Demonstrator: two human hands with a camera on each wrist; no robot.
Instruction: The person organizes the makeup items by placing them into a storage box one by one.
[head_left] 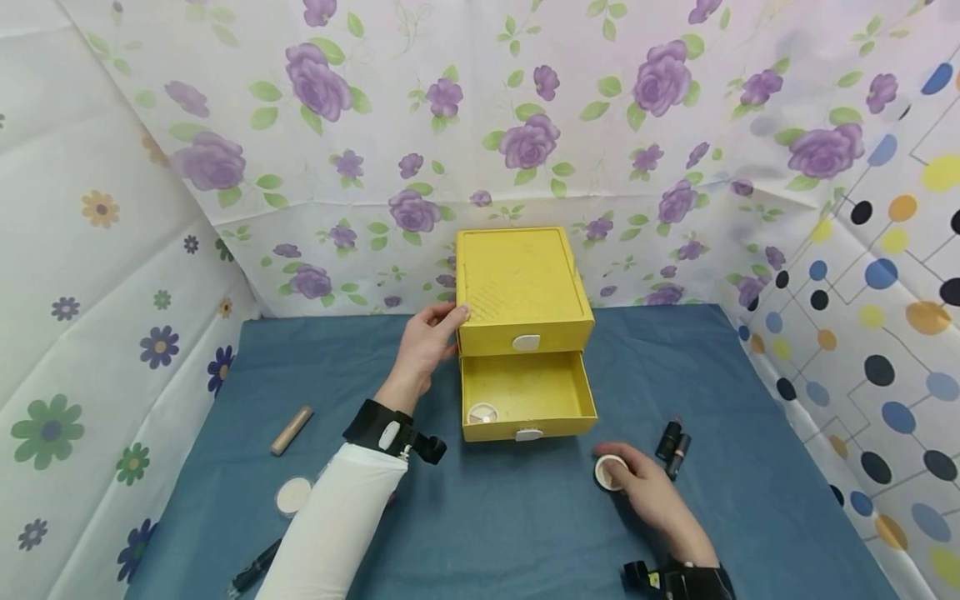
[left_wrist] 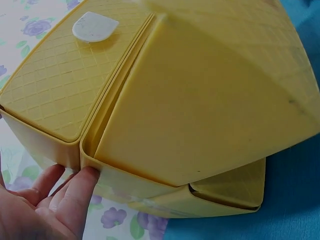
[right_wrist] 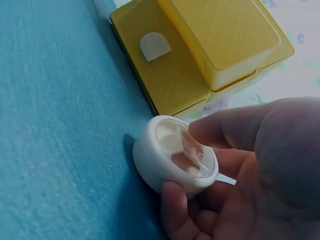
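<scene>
A yellow two-drawer box (head_left: 525,275) stands at the back middle, its lower drawer (head_left: 540,427) pulled out and its upper drawer closed. At the box's front left corner, my left hand (head_left: 426,343) rests against the side; the left wrist view shows fingertips (left_wrist: 87,175) on the side wall. My right hand (head_left: 647,493) pinches a round white compact (right_wrist: 150,150) with a see-through lid between thumb and fingers, low over the blue cloth at the drawer's front right. A small round case (head_left: 482,413) lies in the lower drawer's front left corner.
Two dark lipstick-like tubes (head_left: 678,457) lie right of my right hand. To the left are a tan tube (head_left: 291,431), a round pale case (head_left: 293,496) and a black stick-like item (head_left: 255,568), partly behind my left sleeve. Flowered cloth (head_left: 405,150) hangs behind the box.
</scene>
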